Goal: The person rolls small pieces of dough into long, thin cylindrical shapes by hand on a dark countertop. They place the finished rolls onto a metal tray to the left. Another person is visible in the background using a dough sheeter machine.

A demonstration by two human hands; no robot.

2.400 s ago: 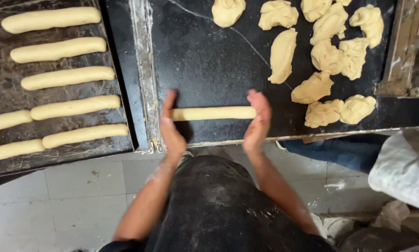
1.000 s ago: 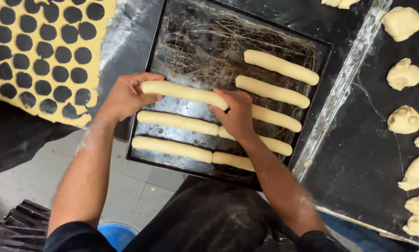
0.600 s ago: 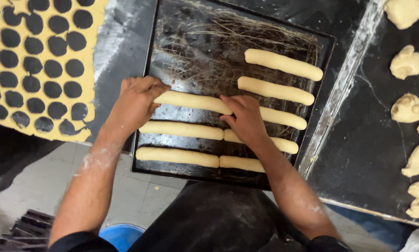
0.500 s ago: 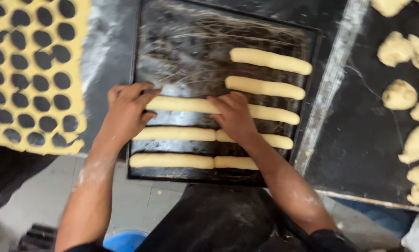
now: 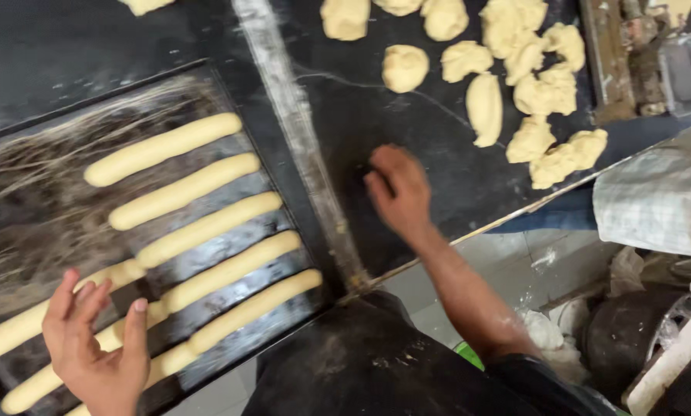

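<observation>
Long dough sticks (image 5: 207, 228) lie in slanted rows on the dark tray (image 5: 45, 177). The left hand (image 5: 95, 350) hovers over the near ends of the rows, fingers spread wide, holding nothing. The right hand (image 5: 398, 189) rests flat on the black table (image 5: 438, 162), fingers loose and empty. Dough lumps (image 5: 515, 92) sit beyond it, well apart from the tray.

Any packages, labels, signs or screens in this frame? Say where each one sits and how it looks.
None clearly in view; no label, sign or screen shows.
Nearest candidate: a whitish woven sack or cloth at the right edge, below the dough pieces; whether it is a package cannot be told.
Left hand hovers over the tray of dough sticks; right hand is open on the black counter.
</observation>
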